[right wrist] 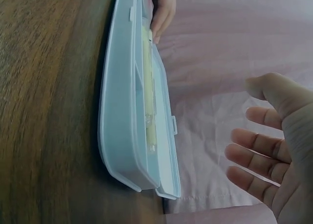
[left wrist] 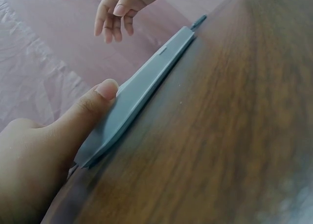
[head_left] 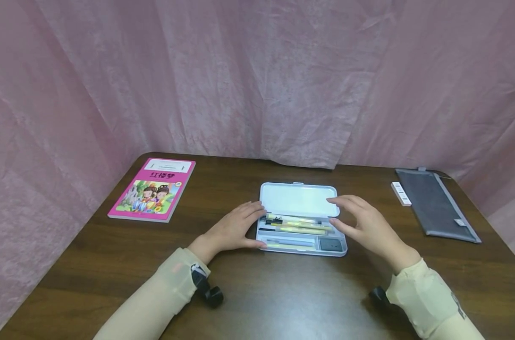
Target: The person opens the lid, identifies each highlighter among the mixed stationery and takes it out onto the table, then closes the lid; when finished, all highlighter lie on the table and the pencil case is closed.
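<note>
A light blue pencil case (head_left: 299,200) lies on the table with its lid folded back. Yellow pens (head_left: 301,230) fill its long compartment, and a dark grey block (head_left: 330,244) sits in the front right one. With thumb and fingers spread along the left end, my left hand (head_left: 233,227) holds the case; the left wrist view shows its thumb (left wrist: 100,99) on the rim. Over the right end hovers my right hand (head_left: 369,231), thumb and fingers apart. In the right wrist view its fingers (right wrist: 257,158) are relaxed, clear of the case.
A pink-covered book (head_left: 153,191) lies at the table's left. At the right are a grey mesh zip pouch (head_left: 437,205) and a small white box (head_left: 401,194) beside its left edge. A pink curtain (head_left: 257,85) hangs behind the brown table (head_left: 257,302).
</note>
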`<state>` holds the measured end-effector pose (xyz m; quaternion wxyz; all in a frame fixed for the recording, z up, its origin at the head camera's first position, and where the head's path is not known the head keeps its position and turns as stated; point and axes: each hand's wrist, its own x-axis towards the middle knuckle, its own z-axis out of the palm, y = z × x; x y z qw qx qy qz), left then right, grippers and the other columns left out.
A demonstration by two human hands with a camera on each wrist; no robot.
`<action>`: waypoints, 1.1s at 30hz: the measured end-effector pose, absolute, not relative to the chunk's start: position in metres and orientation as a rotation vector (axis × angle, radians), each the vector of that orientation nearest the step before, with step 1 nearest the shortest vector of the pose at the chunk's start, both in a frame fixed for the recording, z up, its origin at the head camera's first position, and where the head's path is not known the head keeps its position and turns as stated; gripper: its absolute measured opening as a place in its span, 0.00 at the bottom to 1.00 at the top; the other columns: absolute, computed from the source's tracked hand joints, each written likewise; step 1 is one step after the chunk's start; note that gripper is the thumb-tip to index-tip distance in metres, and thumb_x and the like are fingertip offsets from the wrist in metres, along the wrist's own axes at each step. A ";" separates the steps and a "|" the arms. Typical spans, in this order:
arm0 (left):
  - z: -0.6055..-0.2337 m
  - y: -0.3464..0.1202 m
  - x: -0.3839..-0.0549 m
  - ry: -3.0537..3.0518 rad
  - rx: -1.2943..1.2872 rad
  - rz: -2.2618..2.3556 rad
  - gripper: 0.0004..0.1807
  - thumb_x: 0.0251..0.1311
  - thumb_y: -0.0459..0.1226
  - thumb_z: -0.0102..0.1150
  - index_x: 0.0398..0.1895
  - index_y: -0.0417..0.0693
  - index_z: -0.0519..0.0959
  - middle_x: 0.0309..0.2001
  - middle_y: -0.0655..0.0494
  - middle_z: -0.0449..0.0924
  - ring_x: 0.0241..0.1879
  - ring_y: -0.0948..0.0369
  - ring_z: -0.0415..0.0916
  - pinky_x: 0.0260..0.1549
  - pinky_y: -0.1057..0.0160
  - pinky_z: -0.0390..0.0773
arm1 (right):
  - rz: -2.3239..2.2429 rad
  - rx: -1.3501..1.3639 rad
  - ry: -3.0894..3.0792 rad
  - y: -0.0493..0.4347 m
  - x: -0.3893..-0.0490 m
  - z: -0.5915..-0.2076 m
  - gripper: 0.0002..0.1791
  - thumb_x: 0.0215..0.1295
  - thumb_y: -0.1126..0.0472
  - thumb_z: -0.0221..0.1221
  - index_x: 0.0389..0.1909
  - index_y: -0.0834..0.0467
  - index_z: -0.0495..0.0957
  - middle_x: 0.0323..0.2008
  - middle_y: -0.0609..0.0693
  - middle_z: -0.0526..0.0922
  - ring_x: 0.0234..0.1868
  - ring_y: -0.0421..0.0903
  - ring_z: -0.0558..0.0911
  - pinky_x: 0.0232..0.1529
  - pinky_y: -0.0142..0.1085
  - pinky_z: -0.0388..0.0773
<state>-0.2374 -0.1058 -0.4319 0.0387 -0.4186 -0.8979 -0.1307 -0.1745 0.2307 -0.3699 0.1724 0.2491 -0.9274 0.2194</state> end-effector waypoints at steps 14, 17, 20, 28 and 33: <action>-0.430 -0.107 -0.240 -2.759 -1.257 -0.454 0.49 0.46 0.66 0.63 0.67 0.48 0.67 0.69 0.52 0.66 0.72 0.56 0.58 0.75 0.54 0.52 | 0.581 0.780 -2.760 0.226 -0.176 -0.356 0.17 0.58 0.59 0.67 0.48 0.57 0.80 0.45 0.49 0.83 0.46 0.47 0.82 0.48 0.48 0.81; -0.429 -0.106 -0.239 -2.758 -1.254 -0.454 0.49 0.46 0.66 0.63 0.67 0.47 0.67 0.69 0.52 0.66 0.72 0.56 0.58 0.75 0.54 0.52 | 0.566 0.782 -2.812 0.226 -0.176 -0.355 0.17 0.58 0.60 0.67 0.48 0.58 0.80 0.44 0.50 0.83 0.45 0.47 0.81 0.49 0.48 0.80; -0.430 -0.106 -0.239 -2.756 -1.253 -0.458 0.49 0.46 0.66 0.64 0.67 0.47 0.67 0.69 0.52 0.66 0.72 0.56 0.58 0.75 0.54 0.52 | 0.550 0.779 -2.852 0.225 -0.176 -0.356 0.17 0.57 0.60 0.67 0.48 0.58 0.80 0.43 0.50 0.83 0.43 0.48 0.81 0.47 0.48 0.81; -0.431 -0.105 -0.239 -2.755 -1.256 -0.457 0.48 0.47 0.66 0.63 0.66 0.48 0.67 0.69 0.52 0.66 0.72 0.57 0.58 0.75 0.54 0.52 | 0.532 0.795 -2.898 0.228 -0.179 -0.369 0.14 0.57 0.63 0.66 0.45 0.59 0.81 0.38 0.49 0.83 0.37 0.44 0.80 0.40 0.41 0.81; -0.433 -0.105 -0.239 -2.753 -1.261 -0.465 0.48 0.47 0.66 0.63 0.66 0.48 0.68 0.69 0.52 0.66 0.72 0.56 0.58 0.75 0.54 0.52 | 0.507 0.774 -2.954 0.229 -0.183 -0.376 0.14 0.57 0.63 0.67 0.44 0.59 0.81 0.37 0.48 0.84 0.37 0.43 0.80 0.39 0.40 0.80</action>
